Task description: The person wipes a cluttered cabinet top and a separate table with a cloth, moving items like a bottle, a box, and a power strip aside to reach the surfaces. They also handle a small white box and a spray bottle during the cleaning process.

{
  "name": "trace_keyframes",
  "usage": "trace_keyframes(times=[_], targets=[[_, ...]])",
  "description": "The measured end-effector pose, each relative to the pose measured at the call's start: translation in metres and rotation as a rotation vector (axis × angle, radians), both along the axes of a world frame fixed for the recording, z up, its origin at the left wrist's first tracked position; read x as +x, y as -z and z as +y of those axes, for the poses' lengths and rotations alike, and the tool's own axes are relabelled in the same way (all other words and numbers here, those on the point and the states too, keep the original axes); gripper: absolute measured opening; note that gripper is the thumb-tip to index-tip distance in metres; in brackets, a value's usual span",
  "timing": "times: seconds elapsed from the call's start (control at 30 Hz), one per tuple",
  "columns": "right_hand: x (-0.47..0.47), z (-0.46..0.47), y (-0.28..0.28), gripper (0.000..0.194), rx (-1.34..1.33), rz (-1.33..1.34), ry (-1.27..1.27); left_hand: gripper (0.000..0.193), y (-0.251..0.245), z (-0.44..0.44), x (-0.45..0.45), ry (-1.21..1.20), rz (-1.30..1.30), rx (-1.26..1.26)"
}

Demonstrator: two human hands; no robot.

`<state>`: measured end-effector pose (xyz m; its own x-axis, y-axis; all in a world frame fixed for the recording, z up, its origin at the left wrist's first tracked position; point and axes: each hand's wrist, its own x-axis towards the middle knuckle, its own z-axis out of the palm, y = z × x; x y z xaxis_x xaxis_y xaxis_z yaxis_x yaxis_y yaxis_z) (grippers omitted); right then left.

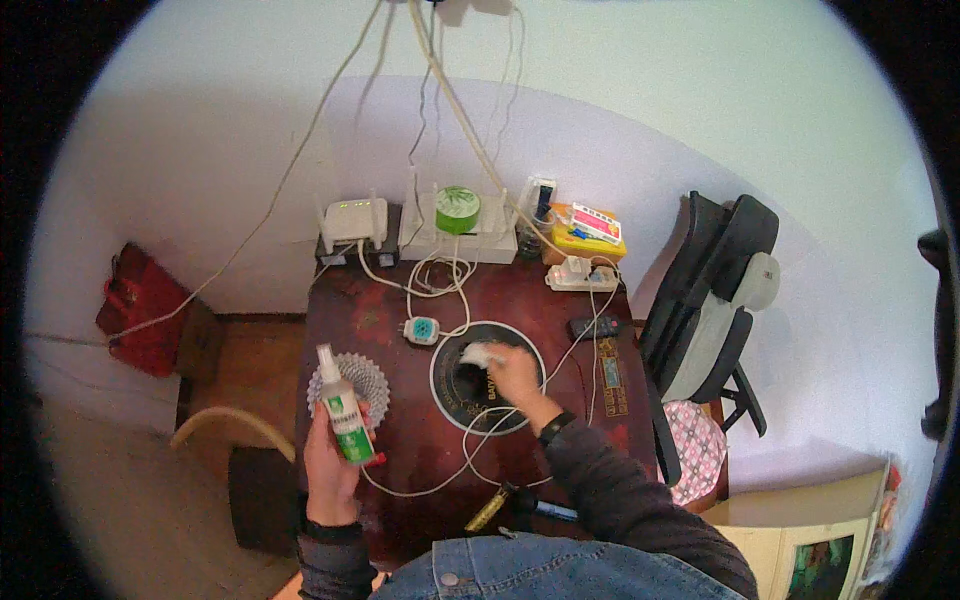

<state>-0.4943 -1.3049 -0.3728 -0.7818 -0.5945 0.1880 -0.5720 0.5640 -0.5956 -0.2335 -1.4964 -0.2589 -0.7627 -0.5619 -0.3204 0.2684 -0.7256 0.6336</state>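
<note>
In my left hand (330,457) I hold a spray bottle (346,420) with a white nozzle and a green and white label that bears writing. Behind the bottle lies a grey beaded ring-shaped mat (373,382). My right hand (516,373) grips a crumpled white tissue or cloth (475,353) against a round black cooktop plate (454,401) with a pale rim, set in the dark red table. A white cable (480,457) loops over the plate's lower edge, close beneath my right wrist.
A white adapter (421,330) and a remote control (594,328) lie on the table (412,517). Along the back stand a router (356,223), a green tub (457,210), a yellow box (589,244) and a power strip (581,277). An office chair (709,322) is at the right.
</note>
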Motion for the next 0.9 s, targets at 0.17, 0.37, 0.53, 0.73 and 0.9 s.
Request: trace_keyframes(times=[0.17, 0.37, 0.53, 0.73, 0.9], targets=[[-0.105, 0.014, 0.0, 0.029, -0.119, 0.045, 0.321, 0.034, 0.019, 0.007, -0.025, 0.156, -0.048, -0.129], [-0.167, -0.019, 0.059, 0.047, 0.15, 0.119, 0.356, 0.04, 0.029, 0.0, -0.056, 0.292, -0.102, -0.162], [-0.198, -0.053, 0.092, 0.051, 0.264, 0.219, 0.415, 0.048, 0.034, -0.005, -0.071, 0.349, -0.157, -0.176], [-0.22, -0.069, 0.09, 0.03, 0.315, 0.314, 0.526, 0.045, 0.032, -0.002, -0.087, 0.395, -0.181, -0.24], [-0.181, -0.076, 0.088, 0.028, 0.291, 0.406, 0.349, 0.041, 0.018, -0.004, -0.121, 0.351, -0.161, -0.386]])
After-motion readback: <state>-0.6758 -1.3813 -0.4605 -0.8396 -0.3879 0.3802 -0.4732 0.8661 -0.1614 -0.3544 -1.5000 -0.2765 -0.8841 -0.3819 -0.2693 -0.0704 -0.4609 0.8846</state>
